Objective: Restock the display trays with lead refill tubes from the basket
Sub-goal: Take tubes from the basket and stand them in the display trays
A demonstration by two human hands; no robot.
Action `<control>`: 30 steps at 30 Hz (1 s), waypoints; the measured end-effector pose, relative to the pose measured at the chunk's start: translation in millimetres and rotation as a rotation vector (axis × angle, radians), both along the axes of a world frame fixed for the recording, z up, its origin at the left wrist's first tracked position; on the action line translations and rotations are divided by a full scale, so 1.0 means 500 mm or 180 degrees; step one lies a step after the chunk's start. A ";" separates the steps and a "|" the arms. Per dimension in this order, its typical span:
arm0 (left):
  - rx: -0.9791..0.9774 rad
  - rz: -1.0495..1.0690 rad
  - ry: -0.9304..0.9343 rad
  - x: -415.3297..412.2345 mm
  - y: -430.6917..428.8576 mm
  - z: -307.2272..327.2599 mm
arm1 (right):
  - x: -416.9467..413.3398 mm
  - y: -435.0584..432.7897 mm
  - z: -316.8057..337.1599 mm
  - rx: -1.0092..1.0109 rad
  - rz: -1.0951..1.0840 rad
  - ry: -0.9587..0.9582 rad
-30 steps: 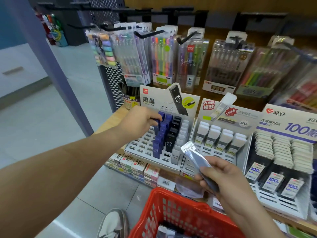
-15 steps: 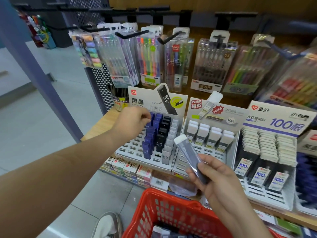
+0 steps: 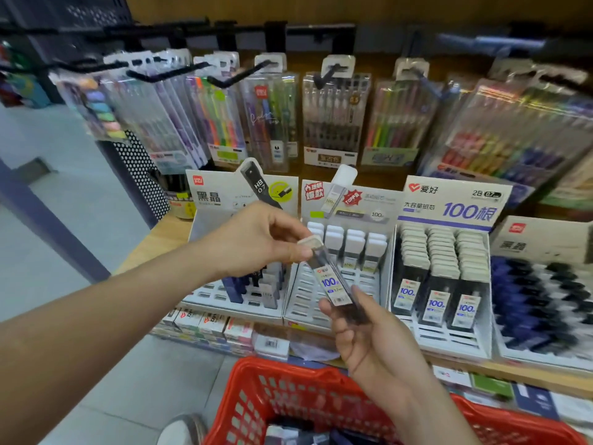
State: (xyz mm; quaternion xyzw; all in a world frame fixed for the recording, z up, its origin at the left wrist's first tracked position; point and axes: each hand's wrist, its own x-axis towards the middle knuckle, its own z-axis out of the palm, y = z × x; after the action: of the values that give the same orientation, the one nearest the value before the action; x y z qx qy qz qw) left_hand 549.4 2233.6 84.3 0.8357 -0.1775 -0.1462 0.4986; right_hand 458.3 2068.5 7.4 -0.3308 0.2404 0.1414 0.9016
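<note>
Now the tube (image 3: 330, 281) is held above the basket (image 3: 288, 390), the right hand (image 3: 375, 335) with its fingers (image 3: 361, 297) clamped on the lower end and the left hand (image 3: 256, 239) pinching just under the pale cap. Its "100" label seems to match the stock in the tray (image 3: 449, 340) beyond the basket's right side, so it should go there upright, cap up, squarely into a free slot. Half a second earlier the left hand was in the other tray (image 3: 205, 298), beyond the basket's left side, and the right hand held the tube alone.

basket (image 3: 272, 396) red, grid holes | tube (image 3: 332, 284) dark, pale cap | side panel (image 3: 141, 168) black, white-dotted
</note>
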 end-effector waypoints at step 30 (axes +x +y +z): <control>0.1349 -0.0883 -0.2218 -0.037 -0.237 -0.097 | -0.125 -0.226 -0.160 -0.6461 -0.0361 -0.1062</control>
State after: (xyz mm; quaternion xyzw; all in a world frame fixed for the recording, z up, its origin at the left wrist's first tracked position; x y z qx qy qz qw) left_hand 531.0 2115.3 36.0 0.8874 -0.4120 0.0459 0.2018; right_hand 395.9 1955.6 -72.5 -0.9401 0.1336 -0.2187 0.2248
